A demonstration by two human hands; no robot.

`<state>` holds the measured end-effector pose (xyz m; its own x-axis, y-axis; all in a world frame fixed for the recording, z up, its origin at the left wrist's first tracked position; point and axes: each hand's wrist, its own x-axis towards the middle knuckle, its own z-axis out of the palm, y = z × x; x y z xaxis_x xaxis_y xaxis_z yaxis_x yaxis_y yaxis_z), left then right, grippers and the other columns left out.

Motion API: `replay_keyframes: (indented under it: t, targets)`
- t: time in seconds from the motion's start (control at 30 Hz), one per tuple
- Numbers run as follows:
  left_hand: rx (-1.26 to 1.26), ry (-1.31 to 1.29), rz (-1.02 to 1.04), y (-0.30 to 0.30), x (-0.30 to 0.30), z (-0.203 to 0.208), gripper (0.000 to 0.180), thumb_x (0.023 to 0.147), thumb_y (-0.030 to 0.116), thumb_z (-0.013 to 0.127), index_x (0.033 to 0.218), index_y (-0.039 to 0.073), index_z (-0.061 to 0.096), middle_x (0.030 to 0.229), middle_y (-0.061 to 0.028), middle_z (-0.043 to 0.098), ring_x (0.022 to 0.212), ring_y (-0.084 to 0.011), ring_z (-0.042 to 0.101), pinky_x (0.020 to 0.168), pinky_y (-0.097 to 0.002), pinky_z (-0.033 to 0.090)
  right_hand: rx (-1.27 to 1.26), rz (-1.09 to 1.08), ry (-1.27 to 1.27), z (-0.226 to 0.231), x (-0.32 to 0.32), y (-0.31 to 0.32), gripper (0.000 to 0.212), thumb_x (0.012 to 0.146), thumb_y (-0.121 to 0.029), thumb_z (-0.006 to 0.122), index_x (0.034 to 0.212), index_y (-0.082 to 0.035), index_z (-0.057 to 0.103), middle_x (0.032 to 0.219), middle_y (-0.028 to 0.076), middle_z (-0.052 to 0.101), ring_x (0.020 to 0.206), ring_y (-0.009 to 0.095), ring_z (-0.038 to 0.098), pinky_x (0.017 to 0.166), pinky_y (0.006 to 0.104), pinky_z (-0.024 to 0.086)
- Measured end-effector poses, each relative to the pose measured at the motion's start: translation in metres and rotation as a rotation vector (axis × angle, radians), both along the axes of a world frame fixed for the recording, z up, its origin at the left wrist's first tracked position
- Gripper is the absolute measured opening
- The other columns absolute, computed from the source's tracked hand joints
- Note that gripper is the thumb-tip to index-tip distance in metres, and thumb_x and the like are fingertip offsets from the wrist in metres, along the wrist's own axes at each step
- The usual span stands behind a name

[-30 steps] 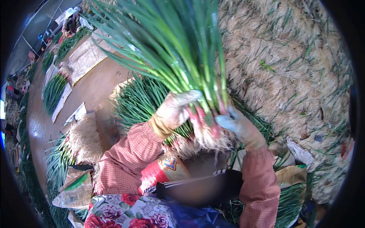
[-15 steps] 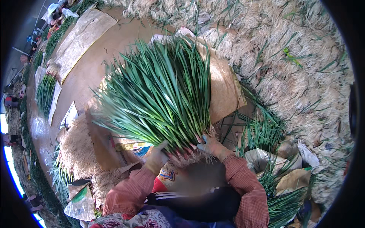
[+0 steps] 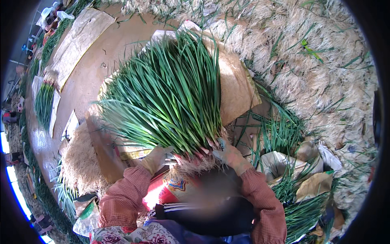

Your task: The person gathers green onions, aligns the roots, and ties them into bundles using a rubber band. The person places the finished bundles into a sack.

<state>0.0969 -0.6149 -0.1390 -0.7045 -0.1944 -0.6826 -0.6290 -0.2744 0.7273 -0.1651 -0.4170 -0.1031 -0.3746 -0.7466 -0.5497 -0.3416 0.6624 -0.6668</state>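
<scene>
I have the left fingers (image 3: 165, 150) against the left side of the green onion pile (image 3: 172, 105), the right fingers (image 3: 219, 154) against its right side, both near the roots (image 3: 195, 166); whether either set grips, I cannot tell. Another bunch (image 3: 83, 158) lies left of the left fingers.

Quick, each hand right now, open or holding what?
Left hand: at the green onions, left side; grip unclear.
Right hand: at their right side; grip unclear.

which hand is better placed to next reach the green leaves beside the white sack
Probably the right hand: at the right side of the onion bundle, it's nearer those leaves than the left hand.
</scene>
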Motion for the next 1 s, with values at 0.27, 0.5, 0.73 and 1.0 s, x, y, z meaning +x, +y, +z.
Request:
replay_keyframes:
  t: [0.27, 0.5, 0.73, 1.0]
  targets:
    - [0.292, -0.246, 0.855, 0.014, 0.006, 0.028, 0.032, 0.091, 0.034, 0.057, 0.113, 0.011, 0.050, 0.096, -0.0104, 0.060, 0.074, -0.0269, 0.063, 0.060, -0.0407, 0.051, -0.088, 0.079, 0.269, 0.035, 0.000, -0.040, 0.045, 0.080, -0.042, 0.063, 0.104, -0.004, 0.055, 0.089, 0.019, 0.065, 0.084, 0.037, 0.063, 0.074, 0.0453, 0.049]
    - [-0.319, -0.063, 0.967, -0.015, -0.029, -0.021, 0.045, 0.078, -0.005, 0.065, 0.117, 0.005, 0.043, 0.094, -0.0049, 0.059, 0.081, -0.0155, 0.057, 0.064, -0.0332, 0.050, -0.049, 0.218, 0.254, 0.022, 0.017, -0.075, 0.032, 0.088, -0.032, 0.055, 0.101, -0.002, 0.053, 0.080, 0.021, 0.064, 0.076, 0.038, 0.063, 0.069, 0.0457, 0.049]
    - [-0.268, -0.104, 0.905, -0.019, -0.009, -0.013, 0.061, 0.075, -0.004, 0.068, 0.128, 0.000, 0.038, 0.095, -0.0056, 0.058, 0.082, -0.0151, 0.056, 0.072, -0.0287, 0.049, -0.100, 0.057, 0.210, -0.031, 0.027, -0.094, 0.025, 0.093, -0.027, 0.051, 0.102, -0.005, 0.057, 0.079, 0.021, 0.064, 0.071, 0.040, 0.063, 0.067, 0.0467, 0.050]
    - [-0.923, 0.016, 0.868, 0.020, 0.055, -0.015, 0.062, 0.073, 0.000, 0.070, 0.129, 0.003, 0.042, 0.123, -0.0113, 0.046, 0.117, -0.0207, 0.043, 0.102, -0.0338, 0.033, -0.231, -0.503, -0.276, 0.008, -0.010, -0.036, 0.032, 0.086, -0.017, 0.059, 0.116, -0.006, 0.059, 0.091, 0.009, 0.065, 0.076, 0.017, 0.063, 0.068, 0.0312, 0.052]
